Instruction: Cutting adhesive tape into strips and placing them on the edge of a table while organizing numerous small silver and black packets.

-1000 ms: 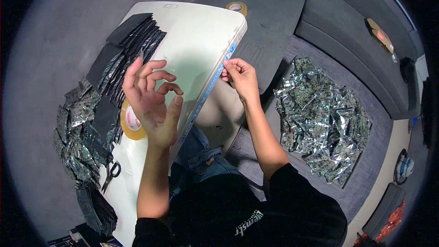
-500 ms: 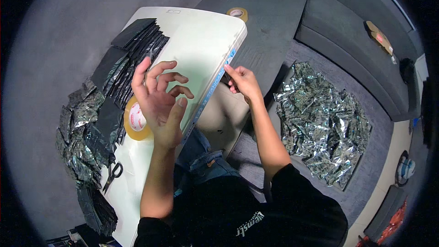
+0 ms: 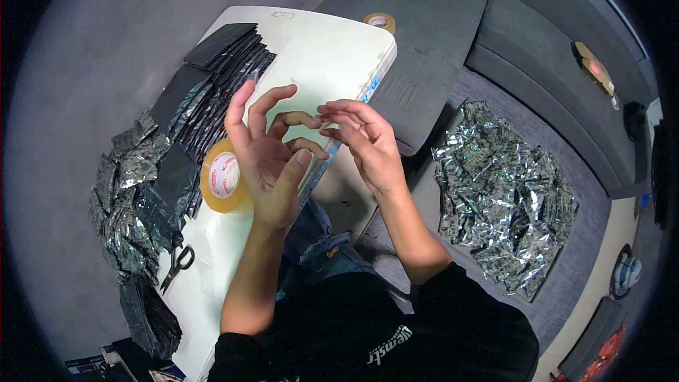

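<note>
My left hand (image 3: 272,163) is held palm up over the white table (image 3: 322,46), its fingers apart and curved. A small clear piece, looking like tape, sticks at its index fingertip (image 3: 252,76). My right hand (image 3: 371,143) has its fingertips drawn together beside the left ring fingertip. Something small and pale seems to be between them, too small to make out. A large roll of clear tape (image 3: 209,182) lies left of my left hand. Beyond it, folded black plastic bags (image 3: 212,99) are fanned in a row along the table's left side.
Black-handled scissors (image 3: 178,267) lie near the table's left edge. Crumpled shiny dark bags (image 3: 127,212) hang over that edge. Another tape roll (image 3: 380,22) rests on the grey sofa (image 3: 417,49). A large heap of shiny patterned bags (image 3: 502,198) is at the right.
My right hand has left the table's edge and come up and left to my left hand's fingertips. My left hand has shifted slightly right, still spread.
</note>
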`<state>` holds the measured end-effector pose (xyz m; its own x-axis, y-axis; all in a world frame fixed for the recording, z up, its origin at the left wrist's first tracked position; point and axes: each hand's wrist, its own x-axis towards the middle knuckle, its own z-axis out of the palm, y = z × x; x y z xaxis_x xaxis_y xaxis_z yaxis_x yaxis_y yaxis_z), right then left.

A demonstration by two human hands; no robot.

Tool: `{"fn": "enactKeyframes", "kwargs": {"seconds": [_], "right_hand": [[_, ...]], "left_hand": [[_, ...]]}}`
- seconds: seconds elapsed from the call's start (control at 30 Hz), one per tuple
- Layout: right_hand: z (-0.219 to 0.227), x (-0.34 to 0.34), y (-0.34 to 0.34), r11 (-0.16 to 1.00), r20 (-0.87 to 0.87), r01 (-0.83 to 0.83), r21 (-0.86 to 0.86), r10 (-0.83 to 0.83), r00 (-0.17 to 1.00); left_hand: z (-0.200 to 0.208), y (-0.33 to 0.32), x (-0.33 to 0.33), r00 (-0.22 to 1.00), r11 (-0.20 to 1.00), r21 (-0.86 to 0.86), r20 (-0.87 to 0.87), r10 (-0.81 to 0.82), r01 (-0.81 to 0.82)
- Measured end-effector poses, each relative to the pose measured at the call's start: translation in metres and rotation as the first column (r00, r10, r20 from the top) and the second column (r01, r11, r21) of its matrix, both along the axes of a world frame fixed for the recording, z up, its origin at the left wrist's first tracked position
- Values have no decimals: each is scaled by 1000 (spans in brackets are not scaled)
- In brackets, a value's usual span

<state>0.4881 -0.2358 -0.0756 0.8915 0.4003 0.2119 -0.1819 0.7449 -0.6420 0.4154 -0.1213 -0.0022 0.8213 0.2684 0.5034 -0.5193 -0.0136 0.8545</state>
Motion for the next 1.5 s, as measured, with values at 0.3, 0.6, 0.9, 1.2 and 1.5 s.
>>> {"fn": "enactKeyframes", "kwargs": {"seconds": [0.3,0.6,0.9,1.2,1.5], "right_hand": [[-33,0,-3,997,98,-73,-41,76,992],[-65,16,-27,969,98,54,-239,-31,995],[-96,48,-18,938,11,88,-335,-89,996],[-104,54,-5,934,-63,91,-347,-119,991],[-96,49,-7,930,-58,98,-353,-127,990]], "left_hand": [[-3,-1,-3,1000,1000,26,-4,-12,13],[-1,29,-1,939,735,594,293,183,-328],[-9,22,-12,957,850,441,161,240,-287],[-13,24,-13,962,845,460,152,226,-272],[-13,25,-15,964,850,455,134,229,-265]]}}
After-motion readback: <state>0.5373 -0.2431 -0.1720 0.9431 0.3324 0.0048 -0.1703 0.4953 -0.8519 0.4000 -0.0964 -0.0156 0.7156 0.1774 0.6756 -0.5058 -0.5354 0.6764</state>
